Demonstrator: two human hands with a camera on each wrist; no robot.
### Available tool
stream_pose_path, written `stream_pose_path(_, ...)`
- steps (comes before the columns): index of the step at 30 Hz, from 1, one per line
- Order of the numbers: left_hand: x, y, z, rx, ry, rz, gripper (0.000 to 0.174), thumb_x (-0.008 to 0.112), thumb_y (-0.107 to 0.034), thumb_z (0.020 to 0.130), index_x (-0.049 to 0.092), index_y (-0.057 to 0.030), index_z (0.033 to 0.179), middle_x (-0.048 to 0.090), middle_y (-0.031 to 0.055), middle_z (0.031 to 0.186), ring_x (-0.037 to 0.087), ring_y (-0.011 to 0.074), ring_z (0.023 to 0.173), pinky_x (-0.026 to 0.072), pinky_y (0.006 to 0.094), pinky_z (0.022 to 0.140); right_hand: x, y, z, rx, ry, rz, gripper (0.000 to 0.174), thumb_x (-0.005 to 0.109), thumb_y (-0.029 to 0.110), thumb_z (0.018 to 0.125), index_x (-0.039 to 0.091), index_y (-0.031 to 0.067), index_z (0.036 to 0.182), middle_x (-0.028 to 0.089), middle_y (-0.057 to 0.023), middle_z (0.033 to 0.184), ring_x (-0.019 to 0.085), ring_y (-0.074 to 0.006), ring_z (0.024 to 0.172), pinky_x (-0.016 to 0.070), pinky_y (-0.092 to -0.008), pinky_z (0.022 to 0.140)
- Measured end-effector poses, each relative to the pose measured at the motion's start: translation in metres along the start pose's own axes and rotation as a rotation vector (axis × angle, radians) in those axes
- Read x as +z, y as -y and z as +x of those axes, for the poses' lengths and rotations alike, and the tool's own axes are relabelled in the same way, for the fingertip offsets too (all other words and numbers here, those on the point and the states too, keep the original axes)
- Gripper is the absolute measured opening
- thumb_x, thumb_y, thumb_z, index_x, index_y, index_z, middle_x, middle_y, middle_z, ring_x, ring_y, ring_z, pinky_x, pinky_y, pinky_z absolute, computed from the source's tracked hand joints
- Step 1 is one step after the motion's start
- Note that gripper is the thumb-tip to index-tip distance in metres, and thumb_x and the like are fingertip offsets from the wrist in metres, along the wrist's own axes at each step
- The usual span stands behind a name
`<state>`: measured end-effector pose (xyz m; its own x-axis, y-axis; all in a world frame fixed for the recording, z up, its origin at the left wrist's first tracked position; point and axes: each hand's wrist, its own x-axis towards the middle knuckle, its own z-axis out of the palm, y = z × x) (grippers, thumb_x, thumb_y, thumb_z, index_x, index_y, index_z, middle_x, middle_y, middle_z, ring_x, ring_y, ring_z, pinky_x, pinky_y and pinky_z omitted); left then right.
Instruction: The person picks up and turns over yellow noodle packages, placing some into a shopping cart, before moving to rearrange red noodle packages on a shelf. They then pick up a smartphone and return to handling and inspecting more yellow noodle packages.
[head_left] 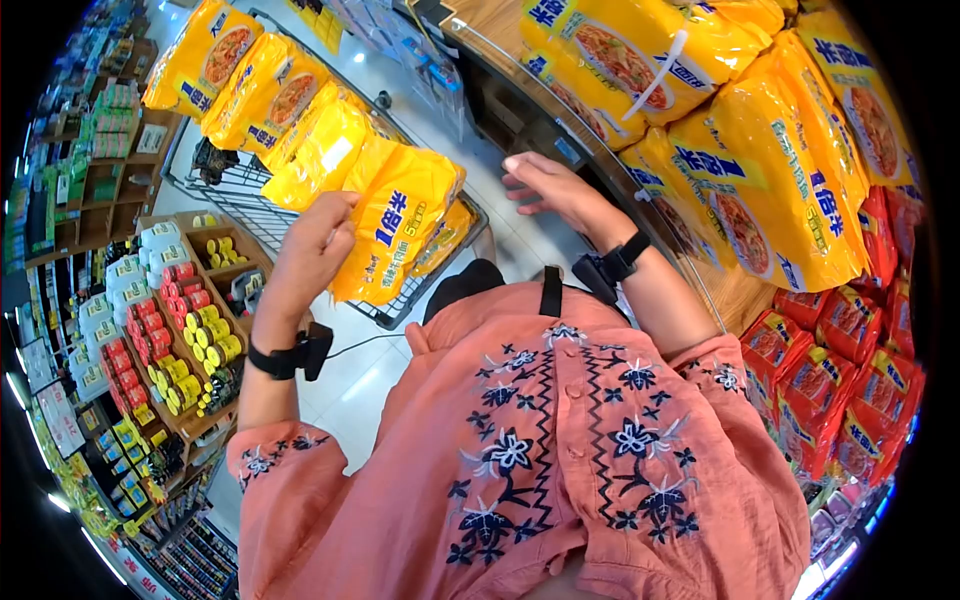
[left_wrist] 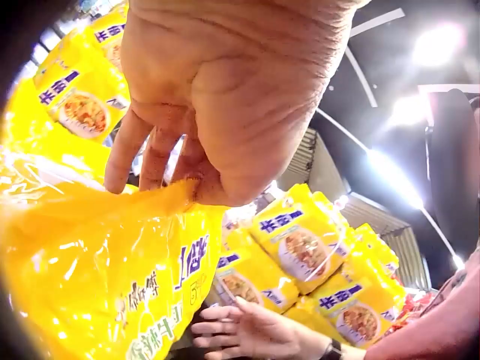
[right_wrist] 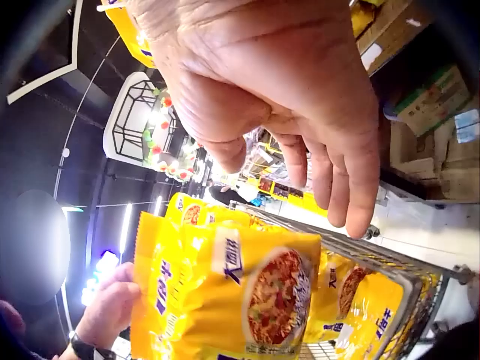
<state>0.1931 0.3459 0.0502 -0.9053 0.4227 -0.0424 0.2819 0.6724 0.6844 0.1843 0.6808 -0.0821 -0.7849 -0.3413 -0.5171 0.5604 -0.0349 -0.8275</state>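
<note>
My left hand (head_left: 318, 245) pinches the crimped edge of a yellow multi-pack of instant noodles (head_left: 400, 215) at the near end of a wire shopping cart (head_left: 228, 202). Thumb and fingers close on that edge in the left wrist view, where the pack (left_wrist: 97, 262) hangs below the palm. The right wrist view shows the pack's front (right_wrist: 217, 277), with a bowl picture on it. To the right of the cart, my right hand (head_left: 562, 192) is held out with loosely extended fingers and nothing in it. More yellow noodle packs (head_left: 265, 95) stand in a row inside the cart.
On the right, a wooden display (head_left: 765, 305) carries large yellow noodle packs (head_left: 750, 170). Red packs (head_left: 825, 375) are stacked nearer me. Shelves of jars and bottles (head_left: 180, 330) line the left, and pale floor tiles (head_left: 345, 385) show beside the cart.
</note>
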Motion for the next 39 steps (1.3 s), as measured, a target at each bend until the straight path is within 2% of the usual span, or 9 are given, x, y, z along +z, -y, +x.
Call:
stream_pose_path(3, -0.032, -0.034, 0.007, 0.002, 0.018, -0.042, 0.010, 0.055, -0.002, 0.090, 0.056, 0.0037, 0.099, 0.062, 0.0097, 0.100, 0.056, 0.0182, 0.084, 0.0461, 0.0280, 0.079, 0.008, 0.005, 0.011, 0.036, 0.072, 0.230, 0.072, 0.051, 0.062, 0.096, 0.045, 0.0064, 0.141, 0.054, -0.0155, 0.131, 0.055, -0.0267, 0.118, 0.0518, -0.0424, 0.093)
stream_pose_path(8, -0.056, -0.077, 0.023, -0.055, 0.100, -0.243, 0.005, 0.053, -0.007, 0.093, 0.053, -0.0016, 0.094, 0.058, 0.0004, 0.108, 0.048, 0.0062, 0.089, 0.0395, 0.0222, 0.080, 0.010, 0.023, 0.003, -0.033, 0.505, 0.724, 0.080, 0.041, 0.070, 0.095, 0.036, 0.0136, 0.151, 0.041, -0.0166, 0.152, 0.040, -0.0394, 0.139, 0.0387, -0.0666, 0.104)
stream_pose_path(21, -0.017, -0.149, 0.072, -0.073, 0.206, -0.393, 0.015, 0.055, -0.022, 0.100, 0.055, -0.0086, 0.095, 0.051, -0.0089, 0.086, 0.047, -0.0016, 0.078, 0.0395, 0.0176, 0.069, -0.019, -0.020, -0.080, -0.170, 0.613, 0.967, 0.072, 0.045, 0.061, 0.097, 0.039, 0.0106, 0.148, 0.045, -0.0223, 0.148, 0.046, -0.0454, 0.132, 0.0406, -0.0717, 0.098)
stream_pose_path(25, -0.022, -0.169, 0.077, 0.313, 0.060, -0.315, 0.035, 0.045, -0.034, 0.105, 0.059, -0.0051, 0.119, 0.062, 0.0086, 0.123, 0.059, 0.0168, 0.114, 0.0468, 0.0304, 0.094, -0.020, -0.026, -0.102, -0.243, 0.617, 1.098, 0.071, 0.044, 0.059, 0.098, 0.039, 0.0098, 0.148, 0.045, -0.0217, 0.148, 0.047, -0.0450, 0.131, 0.0413, -0.0715, 0.097)
stream_pose_path(26, -0.028, -0.156, 0.073, 0.302, 0.034, -0.327, 0.052, 0.034, -0.043, 0.106, 0.052, -0.0036, 0.135, 0.049, 0.0152, 0.145, 0.045, 0.0266, 0.136, 0.0372, 0.0413, 0.110, -0.017, -0.025, -0.111, -0.267, 0.545, 1.100, 0.070, 0.045, 0.058, 0.098, 0.039, 0.0093, 0.148, 0.046, -0.0219, 0.147, 0.047, -0.0450, 0.131, 0.0413, -0.0714, 0.097)
stream_pose_path(29, 0.006, -0.064, 0.044, 0.268, 0.009, -0.568, 0.075, 0.028, -0.064, 0.101, 0.039, -0.0052, 0.147, 0.043, 0.0126, 0.150, 0.041, 0.0270, 0.139, 0.0317, 0.0442, 0.115, -0.018, -0.035, -0.116, -0.304, 0.562, 1.109, 0.069, 0.047, 0.056, 0.098, 0.039, 0.0094, 0.148, 0.046, -0.0223, 0.147, 0.048, -0.0449, 0.130, 0.0413, -0.0715, 0.097)
stream_pose_path(31, 0.044, -0.058, -0.002, -0.108, -0.015, -1.280, 0.066, 0.042, -0.052, 0.102, 0.038, -0.0050, 0.148, 0.046, 0.0139, 0.149, 0.049, 0.0274, 0.133, 0.0430, 0.0449, 0.108, -0.013, -0.036, -0.123, -0.363, 0.547, 1.078, 0.066, 0.047, 0.054, 0.099, 0.040, 0.0096, 0.147, 0.048, -0.0227, 0.144, 0.050, -0.0440, 0.129, 0.0440, -0.0681, 0.097)
stream_pose_path(35, 0.096, -0.001, -0.054, -0.342, -0.154, -1.628, 0.054, 0.048, -0.040, 0.103, 0.042, -0.0062, 0.144, 0.053, 0.0138, 0.142, 0.055, 0.0291, 0.125, 0.0477, 0.0444, 0.104, -0.001, -0.051, -0.116, -0.323, 0.486, 0.983, 0.064, 0.044, 0.053, 0.100, 0.040, 0.0098, 0.147, 0.050, -0.0239, 0.141, 0.052, -0.0459, 0.126, 0.0468, -0.0602, 0.100)
stream_pose_path(39, 0.104, 0.017, -0.052, -0.266, -0.192, -1.396, 0.060, 0.049, -0.049, 0.100, 0.043, -0.0078, 0.143, 0.054, 0.0116, 0.142, 0.056, 0.0280, 0.126, 0.0475, 0.0440, 0.105, 0.033, -0.044, -0.123, -0.266, 0.362, 0.918, 0.064, 0.040, 0.054, 0.101, 0.037, 0.0110, 0.149, 0.049, -0.0248, 0.141, 0.054, -0.0470, 0.124, 0.0457, -0.0593, 0.102)
